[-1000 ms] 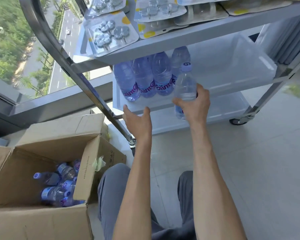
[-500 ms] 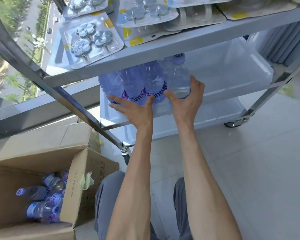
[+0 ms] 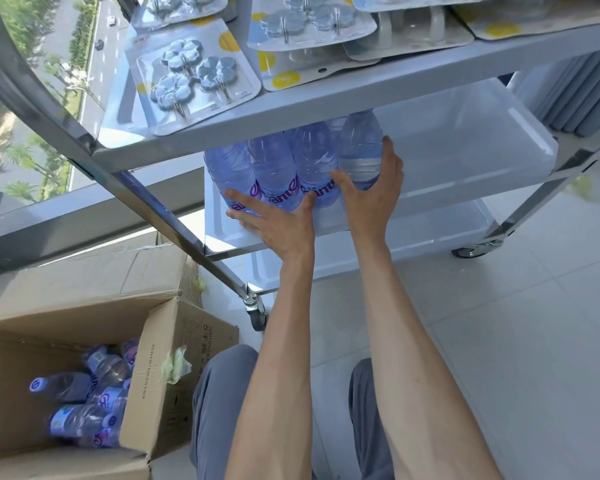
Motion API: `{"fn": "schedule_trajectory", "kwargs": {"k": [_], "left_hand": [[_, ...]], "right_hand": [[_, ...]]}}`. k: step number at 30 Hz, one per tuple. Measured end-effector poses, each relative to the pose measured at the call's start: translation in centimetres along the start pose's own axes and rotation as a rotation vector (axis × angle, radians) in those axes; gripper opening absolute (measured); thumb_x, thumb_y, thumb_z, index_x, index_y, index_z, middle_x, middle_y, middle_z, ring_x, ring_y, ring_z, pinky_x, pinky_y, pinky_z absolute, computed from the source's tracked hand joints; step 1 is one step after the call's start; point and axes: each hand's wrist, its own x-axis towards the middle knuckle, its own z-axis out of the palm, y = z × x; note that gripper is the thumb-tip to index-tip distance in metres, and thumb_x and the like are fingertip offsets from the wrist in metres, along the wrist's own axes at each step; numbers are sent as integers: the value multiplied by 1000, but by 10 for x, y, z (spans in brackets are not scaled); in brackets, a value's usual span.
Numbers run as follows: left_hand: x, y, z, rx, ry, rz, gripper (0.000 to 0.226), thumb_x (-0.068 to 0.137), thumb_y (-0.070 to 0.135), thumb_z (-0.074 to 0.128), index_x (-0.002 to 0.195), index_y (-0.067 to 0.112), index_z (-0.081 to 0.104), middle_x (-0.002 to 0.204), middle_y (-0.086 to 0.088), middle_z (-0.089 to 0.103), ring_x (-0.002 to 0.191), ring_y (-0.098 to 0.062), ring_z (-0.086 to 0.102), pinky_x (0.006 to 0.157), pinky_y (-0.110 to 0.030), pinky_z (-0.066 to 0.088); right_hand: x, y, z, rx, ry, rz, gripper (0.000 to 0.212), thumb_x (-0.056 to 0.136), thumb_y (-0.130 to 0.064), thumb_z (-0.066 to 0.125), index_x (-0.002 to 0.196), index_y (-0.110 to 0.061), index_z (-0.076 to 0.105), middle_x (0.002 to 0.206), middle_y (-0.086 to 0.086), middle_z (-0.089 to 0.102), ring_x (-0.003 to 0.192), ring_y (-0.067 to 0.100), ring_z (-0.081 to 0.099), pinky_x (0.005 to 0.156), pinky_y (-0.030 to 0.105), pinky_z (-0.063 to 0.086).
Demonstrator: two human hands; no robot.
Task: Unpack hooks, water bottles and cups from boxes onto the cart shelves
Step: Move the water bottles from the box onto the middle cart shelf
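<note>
Setting a bottle [image 3: 360,150] upright at the right end of the row [image 3: 278,168] on the cart's middle shelf [image 3: 465,157], touching its neighbour. Right hand [image 3: 371,199] wrapping the bottle's lower body, thumb on the left, fingers curled round the right side, likely steadying it until the base is sitting flat. Left hand [image 3: 274,223] lying spread and straight-fingered against the labels of the row, apparently bracing those bottles against tipping and keeping the line tight. Row tucked into the shelf's left corner, leaving the rest of the tray free for more. Hook packs [image 3: 194,74] lying flat on the top shelf [image 3: 413,77] above. Box [image 3: 160,386] standing open on the floor at lower left, near the cart, more bottles [image 3: 84,407] lying inside within easy reach. Judging by that, bottle unpacking only partly done; no cups in view.
</note>
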Motion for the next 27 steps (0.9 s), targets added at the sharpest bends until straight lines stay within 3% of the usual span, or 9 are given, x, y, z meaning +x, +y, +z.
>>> {"fn": "schedule_trajectory", "kwargs": {"k": [2,5,7,10,14,18,27], "left_hand": [[0,0,0,-7,7,-1,139,66,52,86,156,21,-15,162,-22,-11,148,-45,6,114,-54,26],[0,-1,2,-7,17,3,139,66,54,85,156,20,-16,162,-21,-10,149,-44,7,113,-54,28],[1,-1,2,-6,23,6,139,66,54,85,156,20,-15,162,-21,-10,149,-44,8,114,-53,28],[1,-2,3,-10,18,3,139,66,53,85,156,21,-15,162,-20,-10,149,-44,7,114,-54,27],[1,-2,2,-1,21,16,138,66,56,84,156,20,-15,162,-21,-9,149,-42,8,113,-54,29],[4,-3,3,-2,25,24,137,66,57,83,157,20,-13,163,-19,-8,149,-41,9,113,-53,30],[1,-1,-4,28,-17,5,138,68,52,85,155,23,-18,162,-22,-10,149,-42,12,111,-52,33]], "right_hand": [[-6,7,-2,-60,-10,-6,89,72,-30,83,148,-11,39,134,5,54,122,23,48,97,11,34],[-17,17,-9,-104,-37,1,88,73,-15,79,150,-11,35,132,9,55,120,25,50,88,-5,25],[-15,19,-11,-105,-50,2,90,72,-14,80,150,-13,36,133,6,56,121,22,54,92,2,32],[-3,16,-8,-81,-73,51,88,70,-12,82,147,-15,39,132,-1,62,117,18,60,98,23,46],[7,16,1,-41,-90,74,86,70,-9,82,145,-17,41,129,-3,64,113,14,62,89,7,42],[7,21,8,-24,-85,86,86,73,-11,81,147,-17,39,132,-1,62,117,16,61,99,25,49],[11,15,1,-97,-181,145,87,76,-19,78,150,-20,32,132,-3,62,115,17,60,90,22,45]]}}
